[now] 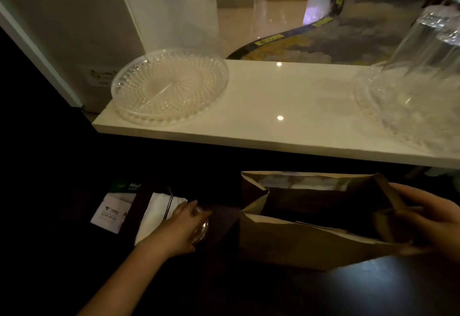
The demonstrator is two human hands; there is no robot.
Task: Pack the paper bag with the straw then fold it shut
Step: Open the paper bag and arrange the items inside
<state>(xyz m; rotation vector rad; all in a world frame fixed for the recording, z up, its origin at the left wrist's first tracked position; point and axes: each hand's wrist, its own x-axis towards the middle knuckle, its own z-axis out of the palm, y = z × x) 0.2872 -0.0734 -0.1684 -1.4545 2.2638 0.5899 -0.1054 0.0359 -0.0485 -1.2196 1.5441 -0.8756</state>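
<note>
Brown paper bag point(311, 238) is standing open on the dark surface point(249, 290). Right hand point(428, 218) is gripping the bag's right edge, fingers curled. Left of the bag, left hand point(184, 228) is resting fingers loosely spread on a clear lid point(200, 226), beside the thin straw point(168, 206) lying on a white napkin point(154, 216).

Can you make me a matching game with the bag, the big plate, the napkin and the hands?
Things:
1. brown paper bag
2. round clear plastic platter
3. white folded napkin
4. right hand

Places or states:
A. on the white counter ledge
B. gripping the bag's right edge
C. standing open on the dark table
D. lying beside the left hand

Pairs: 1-C, 2-A, 3-D, 4-B
</note>
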